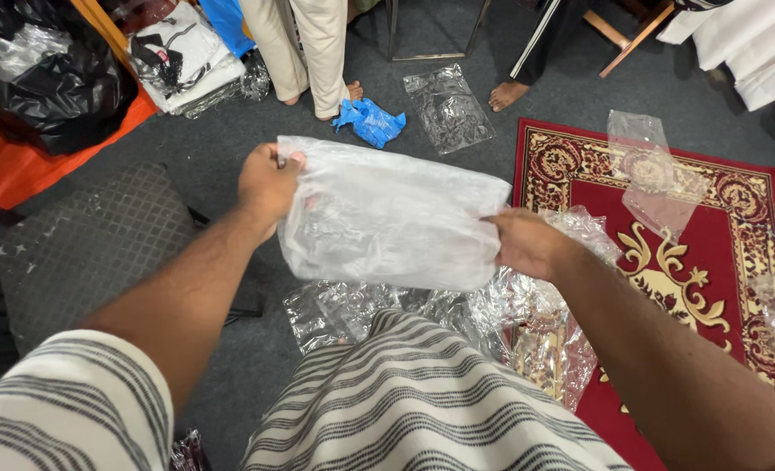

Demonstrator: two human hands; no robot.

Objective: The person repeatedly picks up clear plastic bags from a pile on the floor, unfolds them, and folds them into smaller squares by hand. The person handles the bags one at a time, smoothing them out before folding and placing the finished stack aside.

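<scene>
Nearest my view sat the grey-and-white striped cloth over the wearer's lap and left sleeve. Just past it I saw both bare forearms stretched forward, holding up a clear, frosted rectangular plastic bag between them, above the floor. The left hand was closed on the bag's upper left corner, fingers curled tight around the film. The right hand pinched the right edge lower down, thumb over the film; the fingers behind it I could not make out. So the bag's long axis ran hand to hand, tilted slightly down toward the right, each hand at one end, neither nearer its middle. Under it lay crumpled clear plastic wrappers, partly on the grey carpet and partly on the red patterned rug. Farther off lay a crumpled blue plastic bag, another flat clear sleeve, and other people's bare feet.
</scene>
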